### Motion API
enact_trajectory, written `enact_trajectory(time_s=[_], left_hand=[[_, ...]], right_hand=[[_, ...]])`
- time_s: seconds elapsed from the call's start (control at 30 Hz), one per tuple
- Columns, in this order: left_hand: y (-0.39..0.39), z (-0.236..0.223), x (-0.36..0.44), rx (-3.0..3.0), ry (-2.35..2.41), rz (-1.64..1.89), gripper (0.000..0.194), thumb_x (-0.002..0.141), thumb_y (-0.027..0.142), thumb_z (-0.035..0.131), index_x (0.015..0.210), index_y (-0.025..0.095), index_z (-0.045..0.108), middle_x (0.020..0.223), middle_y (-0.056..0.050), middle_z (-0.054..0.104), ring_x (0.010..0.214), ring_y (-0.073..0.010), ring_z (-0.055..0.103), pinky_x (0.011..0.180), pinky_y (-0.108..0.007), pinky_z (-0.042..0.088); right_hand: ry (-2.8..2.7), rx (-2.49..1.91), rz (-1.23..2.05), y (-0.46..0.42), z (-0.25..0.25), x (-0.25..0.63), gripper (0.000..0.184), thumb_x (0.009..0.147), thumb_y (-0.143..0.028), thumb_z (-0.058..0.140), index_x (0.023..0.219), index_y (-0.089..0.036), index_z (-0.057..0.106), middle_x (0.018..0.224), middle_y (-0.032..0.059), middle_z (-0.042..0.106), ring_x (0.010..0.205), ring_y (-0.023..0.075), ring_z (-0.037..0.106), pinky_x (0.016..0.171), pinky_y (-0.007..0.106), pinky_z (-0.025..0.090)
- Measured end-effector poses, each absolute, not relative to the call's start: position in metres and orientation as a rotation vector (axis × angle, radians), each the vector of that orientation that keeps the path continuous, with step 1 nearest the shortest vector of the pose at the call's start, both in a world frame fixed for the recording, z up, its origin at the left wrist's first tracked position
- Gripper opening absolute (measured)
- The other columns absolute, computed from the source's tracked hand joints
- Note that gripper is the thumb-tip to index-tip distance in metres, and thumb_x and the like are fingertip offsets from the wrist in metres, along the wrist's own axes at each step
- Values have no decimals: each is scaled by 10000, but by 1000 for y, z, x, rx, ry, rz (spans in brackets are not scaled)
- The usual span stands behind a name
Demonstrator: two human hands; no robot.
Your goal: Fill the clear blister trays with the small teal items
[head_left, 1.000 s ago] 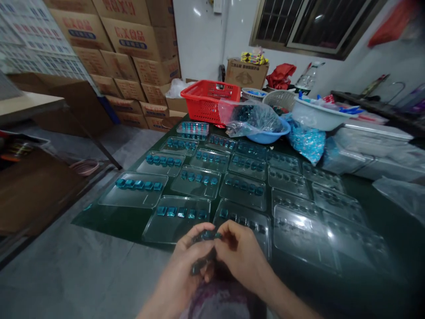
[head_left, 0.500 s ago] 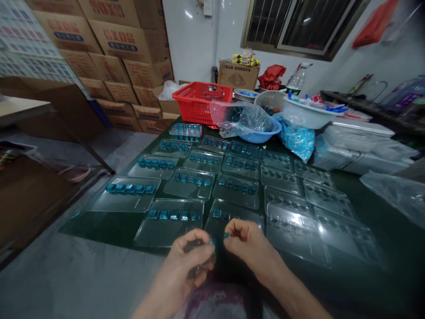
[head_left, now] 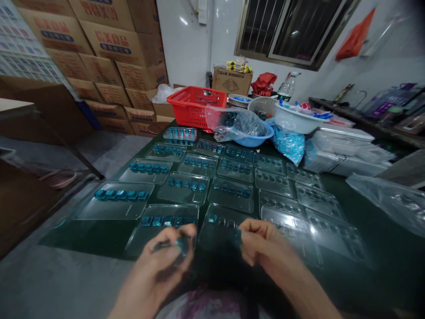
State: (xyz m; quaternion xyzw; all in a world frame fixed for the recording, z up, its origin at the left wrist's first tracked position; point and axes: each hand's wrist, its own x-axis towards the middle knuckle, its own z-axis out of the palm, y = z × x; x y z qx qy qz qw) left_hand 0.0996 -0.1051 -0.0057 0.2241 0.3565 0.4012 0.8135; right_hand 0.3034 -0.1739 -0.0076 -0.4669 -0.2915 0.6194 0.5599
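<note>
My left hand [head_left: 151, 270] is closed around several glossy blue-green blocky pieces [head_left: 182, 245], mostly hidden by the fingers. Between the thumb and fingers of my right hand [head_left: 265, 243] is a single blue-green piece [head_left: 238, 237], blurred by motion. It hovers at the right side of a clear plastic tray [head_left: 212, 239], which has a row of hollows and one blue-green piece [head_left: 212, 217] in its leftmost hollow. The tray beside it [head_left: 141, 241], just beyond my left hand, bears a full row of such pieces.
More clear trays cover the dark green table [head_left: 76, 237]; those at left hold blue-green pieces. Behind them stand a red basket [head_left: 186, 113], a blue basin [head_left: 255, 141] under clear plastic, a blue patterned bag [head_left: 290, 146] and a pale basin [head_left: 292, 119]. Cartons [head_left: 113, 42] are stacked back left.
My hands have moved apart, the right one taking a single piece away from the left and drawing rightward over the nearest tray. The camera view has turned slightly right.
</note>
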Motion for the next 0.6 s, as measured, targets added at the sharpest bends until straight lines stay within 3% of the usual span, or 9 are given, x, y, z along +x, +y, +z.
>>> enact_trajectory(time_s=[0.17, 0.37, 0.53, 0.6], left_hand=[[-122, -8, 125, 711, 667, 649, 131, 619, 147, 604, 579, 158, 479, 969, -53, 577, 458, -88, 507, 295, -151, 217], [-127, -19, 126, 675, 678, 637, 148, 607, 170, 622, 574, 157, 478, 860, -20, 562, 453, -76, 505, 306, -154, 168], [-129, -25, 127, 658, 644, 520, 152, 595, 200, 632, 568, 158, 488, 624, -11, 553, 401, -81, 471, 299, -165, 158], [-129, -26, 128, 671, 677, 523, 163, 576, 194, 649, 551, 149, 494, 637, -14, 559, 385, -71, 462, 304, -168, 154]], right_hand=[[-764, -1148, 1528, -172, -15, 281, 147, 728, -248, 574, 654, -129, 532, 456, -61, 389, 401, 36, 310, 399, 186, 201], [-694, -1180, 1484, -175, -26, 275, 199, 742, -296, 560, 640, -138, 498, 466, -67, 349, 396, 36, 291, 375, 178, 197], [-563, -1104, 1563, -177, -35, 266, 217, 754, -314, 535, 638, -157, 440, 471, -73, 317, 396, 39, 252, 360, 171, 198], [-587, -1159, 1550, -177, -37, 265, 220, 766, -321, 516, 640, -161, 434, 472, -73, 313, 396, 42, 251, 356, 169, 198]])
